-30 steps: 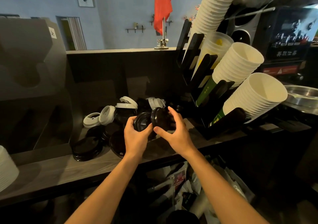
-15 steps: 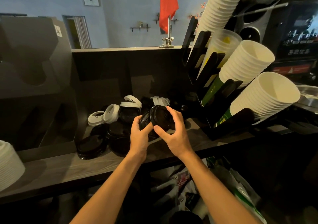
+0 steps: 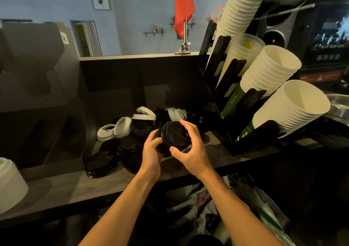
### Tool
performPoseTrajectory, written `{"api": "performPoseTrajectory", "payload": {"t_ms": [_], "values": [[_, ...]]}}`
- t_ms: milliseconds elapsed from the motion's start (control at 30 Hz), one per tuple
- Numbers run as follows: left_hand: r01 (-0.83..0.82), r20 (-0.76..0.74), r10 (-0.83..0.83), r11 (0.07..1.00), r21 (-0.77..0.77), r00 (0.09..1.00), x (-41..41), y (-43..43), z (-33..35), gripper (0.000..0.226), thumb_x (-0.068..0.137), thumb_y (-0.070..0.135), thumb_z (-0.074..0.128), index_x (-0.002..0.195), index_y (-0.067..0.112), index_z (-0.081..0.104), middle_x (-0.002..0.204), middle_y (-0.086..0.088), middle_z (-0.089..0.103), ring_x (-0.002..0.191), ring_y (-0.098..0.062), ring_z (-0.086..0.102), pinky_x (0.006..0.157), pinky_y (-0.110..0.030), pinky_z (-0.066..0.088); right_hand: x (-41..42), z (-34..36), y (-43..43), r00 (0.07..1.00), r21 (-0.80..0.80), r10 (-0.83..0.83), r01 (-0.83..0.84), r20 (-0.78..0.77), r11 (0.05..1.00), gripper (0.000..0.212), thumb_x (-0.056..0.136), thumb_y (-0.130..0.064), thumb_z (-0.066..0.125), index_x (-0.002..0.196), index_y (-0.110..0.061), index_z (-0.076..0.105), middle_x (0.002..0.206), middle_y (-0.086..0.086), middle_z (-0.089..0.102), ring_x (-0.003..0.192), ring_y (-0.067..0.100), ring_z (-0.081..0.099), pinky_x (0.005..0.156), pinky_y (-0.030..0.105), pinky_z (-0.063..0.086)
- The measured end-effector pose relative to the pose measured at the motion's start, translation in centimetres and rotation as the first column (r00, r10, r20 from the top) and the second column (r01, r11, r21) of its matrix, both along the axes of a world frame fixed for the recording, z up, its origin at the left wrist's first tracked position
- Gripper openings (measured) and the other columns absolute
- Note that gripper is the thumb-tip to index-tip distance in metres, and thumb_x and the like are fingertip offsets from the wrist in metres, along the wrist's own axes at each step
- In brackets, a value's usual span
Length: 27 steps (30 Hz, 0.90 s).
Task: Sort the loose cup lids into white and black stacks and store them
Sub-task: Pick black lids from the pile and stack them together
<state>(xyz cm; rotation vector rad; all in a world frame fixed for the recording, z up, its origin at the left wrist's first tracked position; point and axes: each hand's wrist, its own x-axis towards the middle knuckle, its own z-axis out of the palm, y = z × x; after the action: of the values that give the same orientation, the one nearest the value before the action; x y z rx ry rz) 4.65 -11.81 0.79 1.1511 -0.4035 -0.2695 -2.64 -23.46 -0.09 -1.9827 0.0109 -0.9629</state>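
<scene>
Holding: left hand (image 3: pixel 151 152) and right hand (image 3: pixel 192 152) both grip the black lid stack (image 3: pixel 174 135), which is lifted just above the counter (image 3: pixel 66 187), in front of the lid heap.
Left grip: fingers curled round the stack's left side and underside, clamped on it.
Right grip: thumb on the lower rim of the top lid, fingers wrapped over the upper right rim, also clamped on it.
Stack pose: tilted, top lid facing the camera; number of lids in it can't be told.
Loose white lids (image 3: pixel 122 126): scattered over the back of the heap, some leaning on edge, one lying flat on a black lid, a few more behind the held stack.
Black pile (image 3: pixel 99 163): short, sits on the counter at the heap's front left.
Other black lids (image 3: pixel 132 159): unsorted, just beside that pile, overlapping each other.
Cup rack (image 3: pixel 222 72): black, right of the heap, carries slanted stacks of white paper cups (image 3: pixel 272 72) and one clear plastic cup stack (image 3: pixel 243 49).
Left edge: white ribbed stack (image 3: pixel 9 185) on the counter; lids or cups, can't tell.
Back ledge: red flag (image 3: pixel 185 6) on a metal stand.
Under the counter: crumpled bags (image 3: pixel 204 202).
</scene>
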Motion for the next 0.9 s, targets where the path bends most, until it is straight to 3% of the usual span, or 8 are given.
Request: {"api": "performPoseTrajectory", "payload": {"t_ms": [133, 200, 300, 400, 533, 633, 733, 900], "values": [[0.014, -0.034, -0.015, 0.999, -0.034, 0.999, -0.4, 0.0, 0.09, 0.034, 0.103, 0.03, 0.043, 0.11, 0.012, 0.071, 0.104, -0.007, 0.075, 0.1, -0.023, 0.069, 0.082, -0.037, 0.055, -0.18, 0.13, -0.01, 1.0, -0.026, 0.012, -0.013, -0.011, 1.0, 0.079, 0.076, -0.021, 0.075, 0.147, -0.025, 0.039, 0.143, -0.018, 0.037, 0.137, 0.004, 0.037, 0.111, 0.034, 0.044], [0.023, 0.012, -0.023, 1.0, -0.007, 1.0, -0.24, -0.03, 0.02, 0.036, 0.099, 0.042, 0.055, 0.111, 0.012, 0.072, 0.108, -0.007, 0.076, 0.102, -0.023, 0.071, 0.087, -0.036, 0.057, -0.17, 0.21, 0.03, 1.0, -0.059, 0.027, -0.027, -0.015, 0.998, 0.08, 0.075, -0.024, 0.072, 0.147, -0.028, 0.037, 0.145, -0.023, 0.034, 0.137, 0.005, 0.036, 0.109, 0.037, 0.046], [0.005, 0.071, -0.01, 0.997, 0.072, 0.997, -0.32, -0.23, -0.1, 0.037, 0.088, 0.037, 0.074, 0.115, 0.013, 0.07, 0.11, -0.009, 0.076, 0.105, -0.027, 0.072, 0.093, -0.041, 0.056, -0.11, 0.27, 0.12, 0.999, -0.091, 0.04, -0.042, -0.026, 0.995, 0.082, 0.075, -0.028, 0.069, 0.149, -0.029, 0.034, 0.148, -0.025, 0.032, 0.138, 0.006, 0.034, 0.107, 0.04, 0.048], [-0.001, 0.063, -0.006, 0.995, 0.103, 0.998, -0.19, -0.45, -0.34, 0.032, 0.091, 0.032, 0.072, 0.118, 0.015, 0.07, 0.111, -0.008, 0.076, 0.108, -0.026, 0.072, 0.093, -0.04, 0.056, -0.12, 0.28, 0.14, 0.999, -0.08, 0.034, -0.036, -0.02, 0.996, 0.082, 0.076, -0.024, 0.071, 0.15, -0.026, 0.036, 0.15, -0.019, 0.034, 0.14, 0.006, 0.034, 0.109, 0.041, 0.046], [0.08, -0.068, -0.074, 0.993, 0.086, 0.995, -0.26, -0.58, -0.28, 0.077, 0.073, 0.063, 0.079, 0.135, 0.02, 0.064, 0.126, -0.005, 0.072, 0.122, -0.025, 0.065, 0.108, -0.048, 0.049, -0.1, 0.25, 0.11, 0.999, -0.081, 0.025, -0.027, -0.025, 0.996, 0.082, 0.076, -0.019, 0.074, 0.15, -0.022, 0.038, 0.15, -0.015, 0.036, 0.141, 0.005, 0.032, 0.114, 0.036, 0.041], [0.095, -0.084, -0.09, 0.994, 0.054, 0.992, -0.23, -0.42, -0.19, 0.052, 0.088, 0.051, 0.07, 0.126, 0.017, 0.07, 0.12, -0.006, 0.075, 0.117, -0.023, 0.069, 0.103, -0.043, 0.051, -0.01, 0.21, 0.12, 0.999, -0.08, 0.041, -0.043, -0.033, 0.996, 0.079, 0.075, -0.017, 0.073, 0.147, -0.021, 0.04, 0.148, -0.013, 0.037, 0.14, 0.004, 0.033, 0.113, 0.024, 0.037], [0.079, -0.091, -0.074, 0.995, 0.057, 0.993, -0.12, -0.42, -0.19, 0.043, 0.089, 0.037, 0.073, 0.123, 0.011, 0.069, 0.114, -0.008, 0.076, 0.112, -0.027, 0.07, 0.094, -0.042, 0.054, 0.02, 0.17, 0.06, 0.996, -0.056, 0.071, -0.075, -0.061, 0.996, 0.079, 0.076, -0.011, 0.073, 0.146, -0.024, 0.039, 0.148, -0.014, 0.036, 0.141, 0.001, 0.031, 0.111, 0.014, 0.032], [0.046, -0.092, -0.037, 0.994, 0.094, 0.995, -0.09, -0.53, -0.37, 0.032, 0.091, 0.03, 0.071, 0.118, 0.012, 0.069, 0.11, -0.007, 0.077, 0.109, -0.026, 0.071, 0.093, -0.044, 0.055, 0.05, -0.07, -0.01, 0.997, -0.077, 0.074, -0.076, -0.03, 0.994, 0.079, 0.075, -0.008, 0.074, 0.146, -0.02, 0.04, 0.15, -0.01, 0.036, 0.143, 0.004, 0.031, 0.114, 0.017, 0.031]]}}
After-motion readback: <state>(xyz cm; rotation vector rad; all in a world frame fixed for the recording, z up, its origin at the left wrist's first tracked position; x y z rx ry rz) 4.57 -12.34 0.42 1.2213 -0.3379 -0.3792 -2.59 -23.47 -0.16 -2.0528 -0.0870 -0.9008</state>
